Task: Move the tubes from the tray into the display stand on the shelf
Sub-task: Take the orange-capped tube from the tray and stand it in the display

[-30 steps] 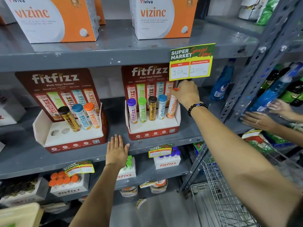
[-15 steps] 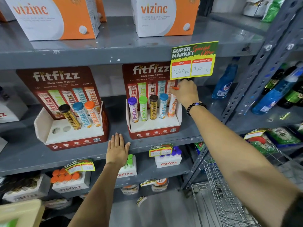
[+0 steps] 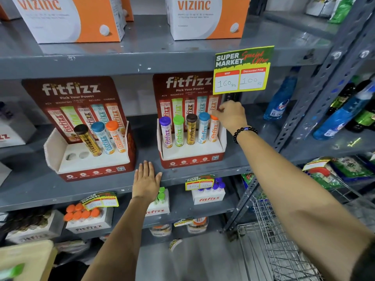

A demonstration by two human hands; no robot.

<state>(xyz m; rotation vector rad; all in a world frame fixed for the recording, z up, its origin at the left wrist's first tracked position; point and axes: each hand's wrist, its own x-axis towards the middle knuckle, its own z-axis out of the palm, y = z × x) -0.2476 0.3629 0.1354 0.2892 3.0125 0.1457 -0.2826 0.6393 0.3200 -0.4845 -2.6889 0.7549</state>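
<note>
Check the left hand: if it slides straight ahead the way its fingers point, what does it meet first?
Likely nothing close. The left hand lies flat on the shelf, fingers aimed into the gap between the left display stand and right display stand. It might graze either stand's corner; depth is unclear.

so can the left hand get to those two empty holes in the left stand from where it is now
Probably yes. The left hand lies flat on the shelf edge just right of the left stand, holding nothing. The two empty holes sit at the stand's open front left, with the three tubes standing to their right, not in front.
</note>
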